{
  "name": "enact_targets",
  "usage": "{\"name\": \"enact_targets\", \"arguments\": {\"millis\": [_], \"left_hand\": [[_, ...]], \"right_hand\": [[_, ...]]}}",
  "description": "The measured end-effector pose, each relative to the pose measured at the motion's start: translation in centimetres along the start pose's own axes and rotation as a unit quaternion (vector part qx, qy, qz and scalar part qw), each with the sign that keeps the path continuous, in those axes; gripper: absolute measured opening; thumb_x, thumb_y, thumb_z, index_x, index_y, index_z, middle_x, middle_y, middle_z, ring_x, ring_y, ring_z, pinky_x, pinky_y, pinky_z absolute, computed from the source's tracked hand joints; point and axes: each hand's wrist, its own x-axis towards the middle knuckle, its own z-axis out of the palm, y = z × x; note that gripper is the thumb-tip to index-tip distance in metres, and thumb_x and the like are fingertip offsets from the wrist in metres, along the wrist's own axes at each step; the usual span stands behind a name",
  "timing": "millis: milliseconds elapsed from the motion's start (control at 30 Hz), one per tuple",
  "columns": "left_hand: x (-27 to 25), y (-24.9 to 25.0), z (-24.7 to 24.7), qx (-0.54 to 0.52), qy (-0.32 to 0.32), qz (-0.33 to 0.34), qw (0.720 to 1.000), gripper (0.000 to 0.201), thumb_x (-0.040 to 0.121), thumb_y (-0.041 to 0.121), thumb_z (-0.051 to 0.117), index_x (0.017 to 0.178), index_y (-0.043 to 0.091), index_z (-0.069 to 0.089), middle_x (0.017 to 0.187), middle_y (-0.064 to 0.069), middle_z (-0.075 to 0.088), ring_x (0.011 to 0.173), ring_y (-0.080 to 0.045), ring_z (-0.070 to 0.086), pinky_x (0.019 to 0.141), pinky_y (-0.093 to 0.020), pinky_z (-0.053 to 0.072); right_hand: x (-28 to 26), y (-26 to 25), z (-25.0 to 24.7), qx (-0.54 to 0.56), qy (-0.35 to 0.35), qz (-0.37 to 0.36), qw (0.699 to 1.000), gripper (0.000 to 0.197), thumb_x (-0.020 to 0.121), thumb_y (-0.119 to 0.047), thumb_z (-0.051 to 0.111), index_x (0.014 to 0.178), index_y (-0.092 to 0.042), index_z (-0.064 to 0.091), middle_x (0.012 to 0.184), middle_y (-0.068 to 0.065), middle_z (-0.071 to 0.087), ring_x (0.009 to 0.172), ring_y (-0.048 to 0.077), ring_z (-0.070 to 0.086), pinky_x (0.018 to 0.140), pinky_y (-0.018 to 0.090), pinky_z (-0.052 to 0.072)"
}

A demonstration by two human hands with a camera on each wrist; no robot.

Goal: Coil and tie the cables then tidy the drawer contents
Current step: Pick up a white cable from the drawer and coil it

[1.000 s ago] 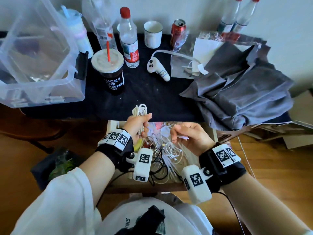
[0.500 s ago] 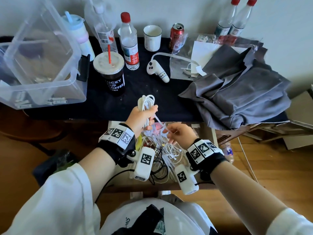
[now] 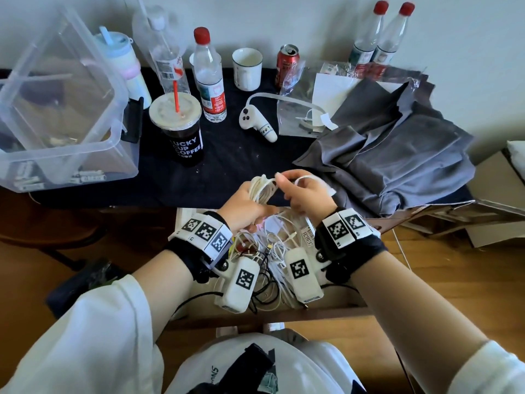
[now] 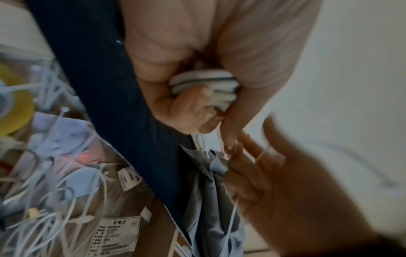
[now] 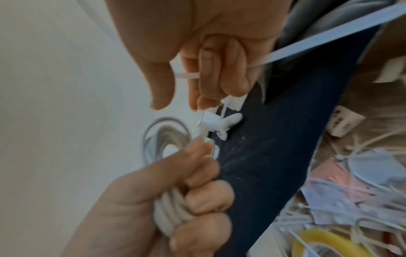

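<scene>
My left hand (image 3: 250,203) grips a coil of white cable (image 3: 262,187) just above the table's front edge. In the left wrist view its fingers curl round the cable bundle (image 4: 204,85). My right hand (image 3: 298,189) is right beside the coil and pinches a white zip tie (image 5: 189,76), whose strap (image 5: 329,38) trails off to the right. The tie loops by the top of the coil (image 5: 162,137). Below the hands the open drawer (image 3: 341,300) holds a tangle of white and black cables (image 3: 272,245), loose zip ties and labels.
On the black table stand a clear plastic box (image 3: 56,109), a coffee cup with a straw (image 3: 181,132), a water bottle (image 3: 210,81), a mug (image 3: 246,69), a can (image 3: 287,64) and a white controller (image 3: 257,123). Grey cloth (image 3: 397,166) lies at right. A yellow tape roll (image 5: 325,243) sits in the drawer.
Both hands rose from over the drawer to the table's front edge. The right hand came up with the zip tie and closed in on the coil in the left hand.
</scene>
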Motion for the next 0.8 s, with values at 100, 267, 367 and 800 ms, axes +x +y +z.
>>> {"name": "enact_targets", "arguments": {"millis": [100, 267, 367, 800], "left_hand": [[0.0, 1.2, 1.0, 0.087, -0.041, 0.043, 0.994, 0.050, 0.068, 0.017, 0.075, 0.113, 0.016, 0.055, 0.084, -0.012, 0.064, 0.060, -0.036, 0.059, 0.047, -0.042, 0.051], [0.6, 1.9, 1.4, 0.132, -0.034, -0.012, 0.991, 0.035, 0.075, 0.009, 0.073, 0.104, 0.011, 0.055, 0.072, -0.006, 0.055, 0.037, -0.003, 0.041, 0.036, -0.018, 0.034], [0.4, 2.0, 1.4, 0.120, -0.039, -0.039, 0.991, 0.072, 0.064, 0.017, 0.084, 0.122, 0.007, 0.043, 0.083, -0.011, 0.058, 0.049, -0.011, 0.046, 0.039, -0.022, 0.035], [-0.5, 2.6, 1.0, 0.107, -0.082, -0.043, 0.990, 0.009, 0.084, 0.008, 0.060, 0.075, 0.006, 0.061, 0.052, -0.002, 0.057, 0.044, -0.011, 0.052, 0.048, -0.024, 0.036]], "right_hand": [[0.1, -1.5, 0.7, -0.032, -0.103, 0.012, 0.994, 0.033, 0.082, -0.039, 0.066, 0.098, -0.010, 0.062, 0.078, 0.003, 0.064, 0.061, 0.000, 0.062, 0.052, 0.014, 0.046], [0.8, -1.2, 1.1, -0.063, -0.066, 0.011, 0.996, 0.020, 0.081, -0.029, 0.070, 0.072, -0.015, 0.059, 0.070, 0.005, 0.062, 0.065, 0.014, 0.060, 0.063, 0.026, 0.047], [1.0, -0.9, 1.2, -0.086, -0.033, 0.002, 0.996, 0.025, 0.083, -0.015, 0.064, 0.061, -0.017, 0.054, 0.060, -0.001, 0.056, 0.057, 0.010, 0.053, 0.057, 0.023, 0.042], [1.5, -0.5, 1.0, -0.118, 0.006, -0.002, 0.993, 0.024, 0.084, -0.019, 0.063, 0.062, -0.014, 0.055, 0.062, -0.001, 0.056, 0.061, 0.011, 0.052, 0.059, 0.023, 0.043]]}}
